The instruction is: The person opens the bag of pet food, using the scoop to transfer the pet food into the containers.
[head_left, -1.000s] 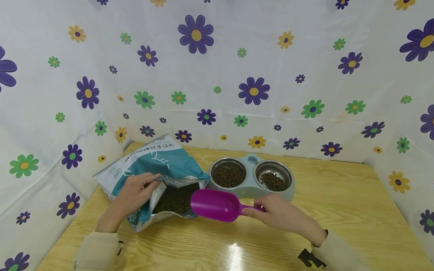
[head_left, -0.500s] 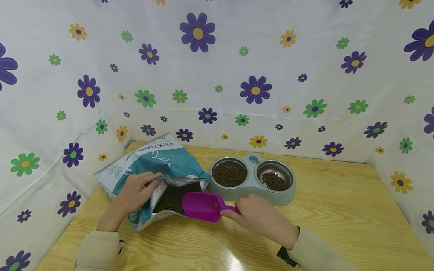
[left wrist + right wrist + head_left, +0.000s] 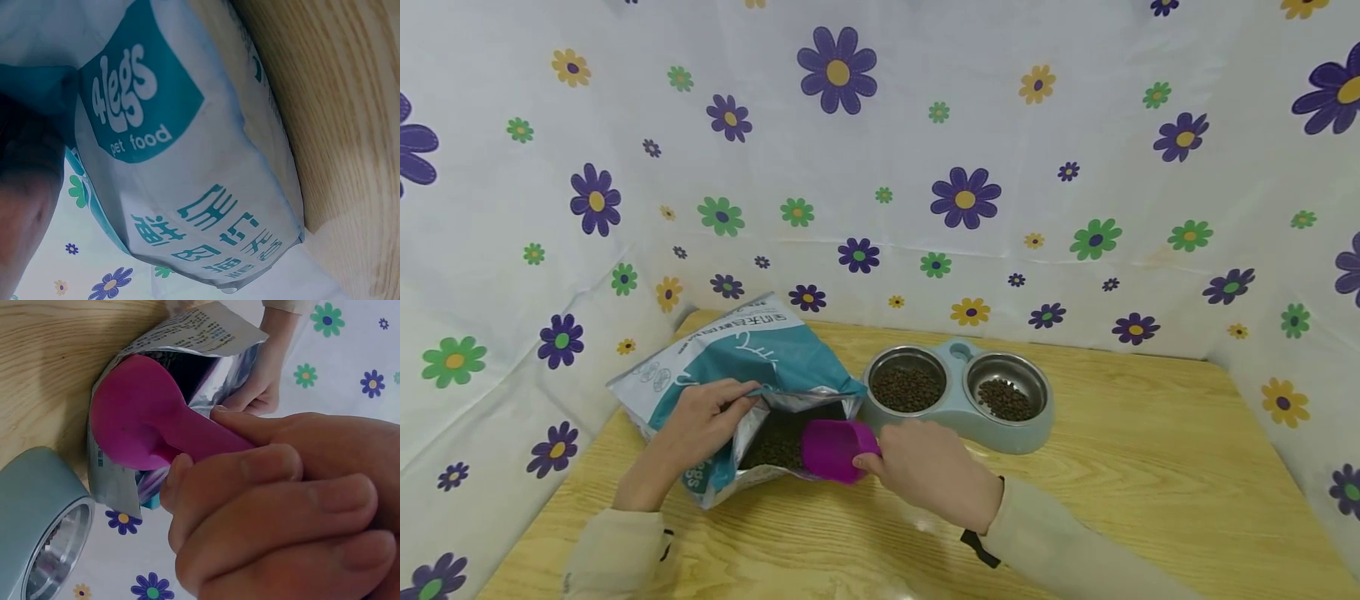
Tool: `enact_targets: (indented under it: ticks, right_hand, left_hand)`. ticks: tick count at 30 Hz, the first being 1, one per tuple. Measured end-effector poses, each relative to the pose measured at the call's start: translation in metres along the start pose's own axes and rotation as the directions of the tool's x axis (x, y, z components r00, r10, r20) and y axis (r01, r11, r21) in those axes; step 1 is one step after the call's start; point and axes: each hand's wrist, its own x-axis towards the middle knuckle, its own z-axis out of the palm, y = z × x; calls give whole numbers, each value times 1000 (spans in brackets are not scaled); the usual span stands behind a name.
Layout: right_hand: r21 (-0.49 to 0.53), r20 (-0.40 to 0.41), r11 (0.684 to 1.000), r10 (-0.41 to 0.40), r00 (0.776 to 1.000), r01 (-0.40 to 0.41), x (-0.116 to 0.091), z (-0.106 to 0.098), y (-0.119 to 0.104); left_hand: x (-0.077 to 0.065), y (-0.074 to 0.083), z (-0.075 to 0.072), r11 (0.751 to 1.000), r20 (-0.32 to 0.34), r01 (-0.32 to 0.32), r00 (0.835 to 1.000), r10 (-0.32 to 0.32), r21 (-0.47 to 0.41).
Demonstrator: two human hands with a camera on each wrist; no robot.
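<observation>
A teal and white pet food bag [image 3: 760, 350] lies on the table at the left, its mouth facing me and brown kibble [image 3: 775, 443] showing inside. My left hand [image 3: 703, 421] pinches the upper edge of that mouth and holds it raised. With curled fingers my right hand [image 3: 934, 471] grips the handle of a magenta scoop [image 3: 835, 450]. The scoop's front end is within the bag opening, hidden there by the bag. From the right wrist view, the back of the scoop [image 3: 134, 412] fills much of the opening. Printed lettering covers the bag's side [image 3: 181, 187] in the left wrist view.
A pale blue double feeder [image 3: 951, 425] stands right of the bag. Its left steel bowl [image 3: 907, 354] holds a broad layer of kibble, its right steel bowl [image 3: 1030, 379] a smaller heap. Flower-printed cloth [image 3: 895, 150] encloses the wooden table [image 3: 1135, 467] at the back and sides.
My right hand has moved left, pushing the scoop from the edge of the bag's mouth further into it. The left hand and the bag have stayed in place.
</observation>
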Motion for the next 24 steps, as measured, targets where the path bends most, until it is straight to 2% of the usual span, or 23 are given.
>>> enact_targets:
  ticks: [6, 12, 18, 24]
  right_hand:
    - [127, 117, 990, 50, 992, -64, 14, -1, 0]
    - [195, 191, 976, 54, 980, -92, 23, 5, 5]
    - [364, 268, 925, 13, 963, -113, 29, 15, 17]
    - [458, 274, 880, -3, 962, -128, 26, 21, 26]
  left_hand:
    - [0, 0, 3, 1000, -1, -6, 1000, 6, 1]
    - [0, 2, 2, 1000, -3, 15, 1000, -15, -2]
    - [0, 2, 1, 1000, -8, -9, 1000, 9, 8]
    - [0, 2, 1, 999, -23, -31, 999, 32, 41]
